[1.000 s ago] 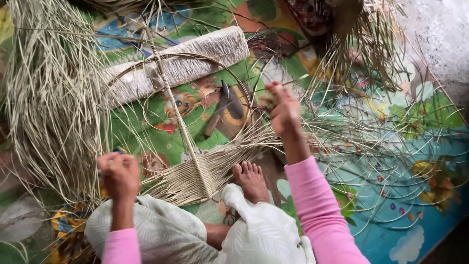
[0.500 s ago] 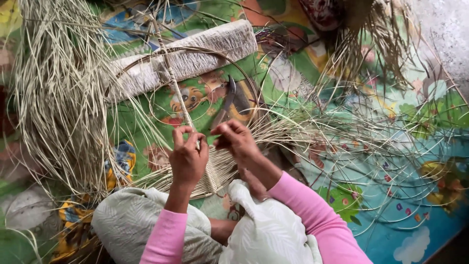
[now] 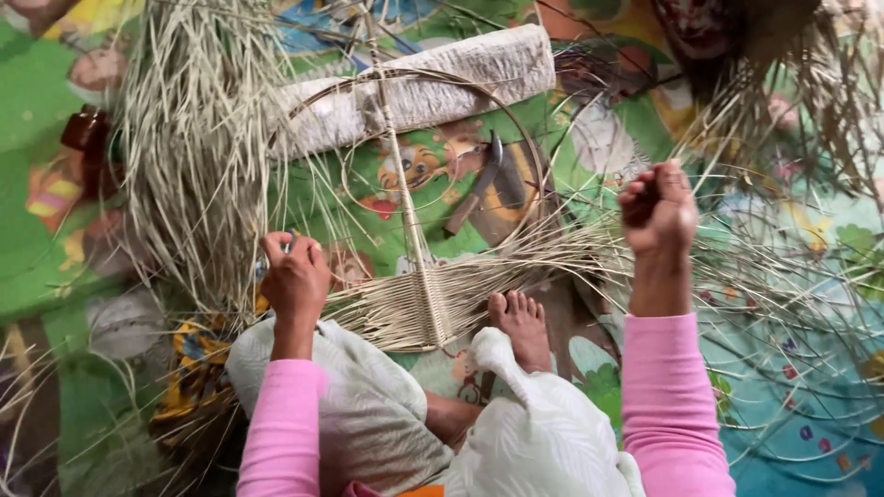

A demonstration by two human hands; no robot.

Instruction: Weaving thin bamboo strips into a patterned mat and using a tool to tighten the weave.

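Note:
A round cane hoop frame [image 3: 516, 120] with a straight centre rib [image 3: 405, 202] lies on a colourful play mat. Pale straw strands are woven across its near part [image 3: 405, 308]. My left hand [image 3: 295, 271] is closed on strands at the weave's left edge. My right hand [image 3: 658, 212] is raised to the right, fist closed around thin strands that trail from the weave. My bare foot [image 3: 520, 322] rests on the frame's near rim. Pink sleeves cover both arms.
A thick bundle of loose straw [image 3: 193, 156] lies at the left. A grey rolled cloth [image 3: 433, 87] lies beyond the hoop, and a hammer-like tool [image 3: 479, 184] sits inside it. More loose strands [image 3: 783, 267] spread at the right over the mat [image 3: 810, 423].
Both hands were together at the centre rib half a second ago. They have now pulled apart, left hand to the left, right hand up to the right, drawing strands outward.

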